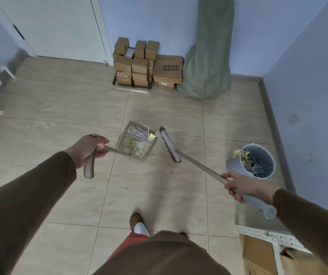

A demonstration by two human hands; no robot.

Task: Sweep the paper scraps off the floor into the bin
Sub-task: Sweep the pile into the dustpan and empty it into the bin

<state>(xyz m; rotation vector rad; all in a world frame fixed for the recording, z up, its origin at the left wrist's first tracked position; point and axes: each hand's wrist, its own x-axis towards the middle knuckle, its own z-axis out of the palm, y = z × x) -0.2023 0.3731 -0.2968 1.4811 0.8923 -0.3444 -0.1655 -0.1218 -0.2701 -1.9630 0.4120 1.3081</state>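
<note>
From the head camera, two hands work two tools. The left hand (88,149) has its fingers curled round the handle of one translucent dustpan (137,144), which is loaded with white and yellow paper scraps (140,136). The right hand (242,186) grips the handle of one broom (172,144), its head just beside the pan. One pale blue bin (255,165), already holding scraps, stands near the right wall. Cardboard boxes (147,65) sit stacked by one green sack (208,66).
</note>
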